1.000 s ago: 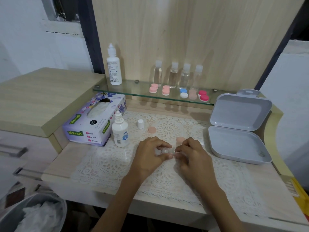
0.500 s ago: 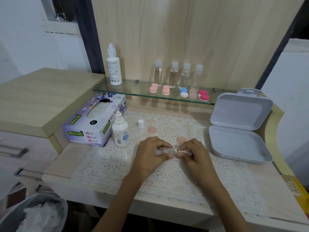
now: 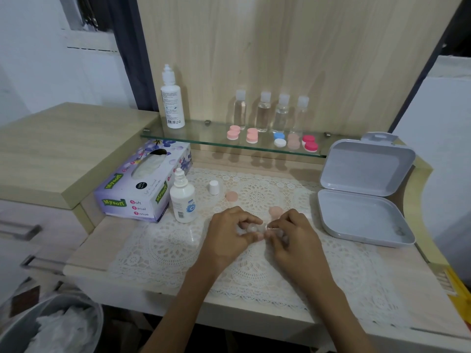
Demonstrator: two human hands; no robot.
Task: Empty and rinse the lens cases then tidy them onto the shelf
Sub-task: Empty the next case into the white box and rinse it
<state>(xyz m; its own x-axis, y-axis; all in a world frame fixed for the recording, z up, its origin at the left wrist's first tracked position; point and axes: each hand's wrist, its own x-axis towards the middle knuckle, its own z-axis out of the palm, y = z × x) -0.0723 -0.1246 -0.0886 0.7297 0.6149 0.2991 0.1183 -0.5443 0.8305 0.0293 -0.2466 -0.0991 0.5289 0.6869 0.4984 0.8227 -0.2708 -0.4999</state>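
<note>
Shelf [image 3: 209, 140] of glass carried five capped cases [image 3: 233, 133] in a row: two pink, one blue and white, one peach, one red and pink. Each lay with its long axis running front to back. Behind them stood four clear bottles [image 3: 263, 112], and at the left end one white bottle [image 3: 172, 103].

On the lace mat [image 3: 163, 248] below, a sixth, clear case [image 3: 252, 229] sat near the middle, between both hands. The left hand [image 3: 226, 238] pinched its left end with thumb and curled forefinger. The right hand [image 3: 295, 240] had curled fingers closed on its right end. The case was see-through and mostly covered, but its long axis seemed to run left to right.

Two peach lids [image 3: 231, 196] lay loose on the mat behind the hands, well apart from each other. One dropper bottle [image 3: 182, 200] stood uncapped, its white cap [image 3: 213, 187] just beside it. One tissue box [image 3: 142, 182] sat at the left and one grey box [image 3: 364, 215], lid open, at the right.
</note>
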